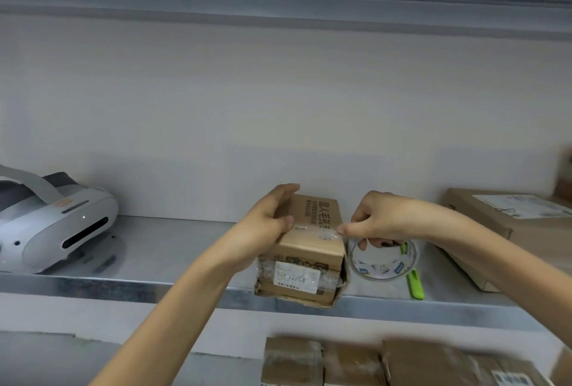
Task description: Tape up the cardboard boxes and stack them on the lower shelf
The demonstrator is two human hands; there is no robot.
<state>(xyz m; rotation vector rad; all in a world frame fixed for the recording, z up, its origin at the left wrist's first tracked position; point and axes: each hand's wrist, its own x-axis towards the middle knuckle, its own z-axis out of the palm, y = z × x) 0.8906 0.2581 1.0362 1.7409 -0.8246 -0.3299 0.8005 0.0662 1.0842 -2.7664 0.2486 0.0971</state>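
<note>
Head view. We see the small cardboard box (305,251) standing on the metal shelf (161,262), near its front edge and about mid-frame. A white barcode label is on the side facing us, and printed characters are on top.

The left hand (269,220) grips the box at its upper left. The fingers curl over the top's far edge and the thumb presses on the top near the end of a tape strip (318,231). This clear strip runs across the top of the box.

The right hand (382,218) is just beside the box's upper right corner, and its thumb and forefinger pinch the strip's other end. The lower fingers reach into the core of the tape roll (383,260), which sits just right of the box. We cannot tell whether the roll rests on the shelf or hangs from the fingers. The hands are apart, with the box top between them.

A green cutter (416,285) lies on the shelf just right of the roll. A larger flat carton (495,231) lies further right. A white headset (58,227) sits well apart at the left end.

Below the shelf, at the frame's bottom edge, we see several taped boxes (371,364) side by side. They are blurred.
</note>
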